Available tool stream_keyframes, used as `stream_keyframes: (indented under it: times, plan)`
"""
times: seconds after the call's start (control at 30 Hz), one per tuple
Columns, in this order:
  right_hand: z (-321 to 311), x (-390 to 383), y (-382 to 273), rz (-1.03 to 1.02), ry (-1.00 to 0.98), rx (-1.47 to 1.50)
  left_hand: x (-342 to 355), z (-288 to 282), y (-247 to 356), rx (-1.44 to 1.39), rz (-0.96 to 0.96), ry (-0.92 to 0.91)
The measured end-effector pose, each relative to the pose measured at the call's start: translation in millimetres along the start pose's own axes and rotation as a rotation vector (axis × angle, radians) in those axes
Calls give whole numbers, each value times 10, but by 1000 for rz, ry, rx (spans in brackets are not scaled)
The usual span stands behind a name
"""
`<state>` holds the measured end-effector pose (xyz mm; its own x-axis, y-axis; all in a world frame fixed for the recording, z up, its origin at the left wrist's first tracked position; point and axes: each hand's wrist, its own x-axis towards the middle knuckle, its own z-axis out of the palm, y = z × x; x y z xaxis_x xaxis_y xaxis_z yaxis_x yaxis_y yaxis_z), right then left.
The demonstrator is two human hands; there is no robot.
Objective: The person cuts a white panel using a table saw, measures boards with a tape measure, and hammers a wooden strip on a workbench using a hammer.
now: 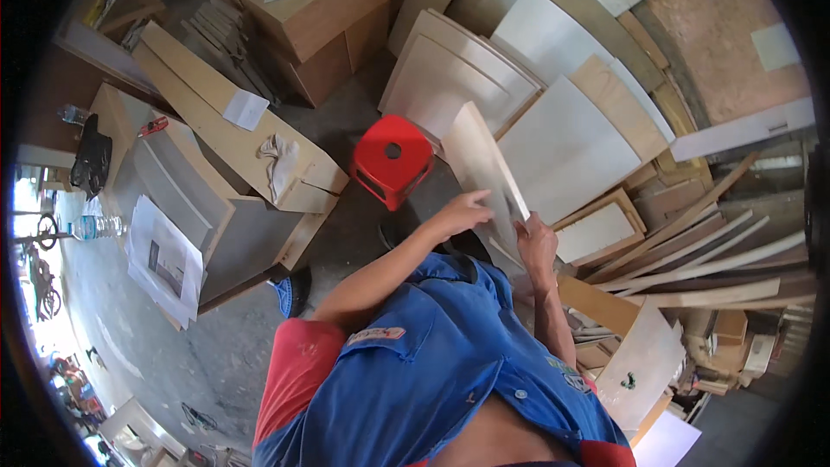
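Observation:
A pale wooden board [471, 145] stands tilted in front of me, its thin edge turned toward my right. My right hand [537, 246] is closed around the near end of that edge. Beside the board's broad face is my left hand [462, 214], holding nothing, with its fingers stretched toward the surface; whether the fingertips touch it I cannot tell. Past my left hand, a red plastic stool [393, 134] with a round hole in its seat stands on the floor.
Large white panels [562, 147] lean in a stack just beyond the board. Loose wood strips [718, 246] are piled at the right. On the left, a long wooden box section [216, 112] carries a cloth [280, 164]; papers [164, 251] and a plastic bottle [97, 227] are nearby.

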<state>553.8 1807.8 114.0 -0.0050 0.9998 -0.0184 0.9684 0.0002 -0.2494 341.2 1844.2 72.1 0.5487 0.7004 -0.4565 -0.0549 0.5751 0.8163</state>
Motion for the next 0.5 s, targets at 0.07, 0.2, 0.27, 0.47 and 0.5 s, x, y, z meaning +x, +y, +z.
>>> stream_keyframes:
  times: [0.07,0.2,0.27,0.47,0.5]
  plan:
    - [100,351,-33,-32,-2,26,-129,-530,-182,-198,-50,98]
    - [442,1047,-37,-176,-43,32,-654,-1346,-1126,-72,-66,620]
    - [817,1406,327,-123,-128,75,-894,-1816,-2167,642,-19,819]
    - [1425,2575,426,-295,-305,-28,-1317,-1263,-2368,-74,-602,1776]
    - [1465,2788,189,-368,-327,4,-1335,-1119,-2604,-137,-619,1856]
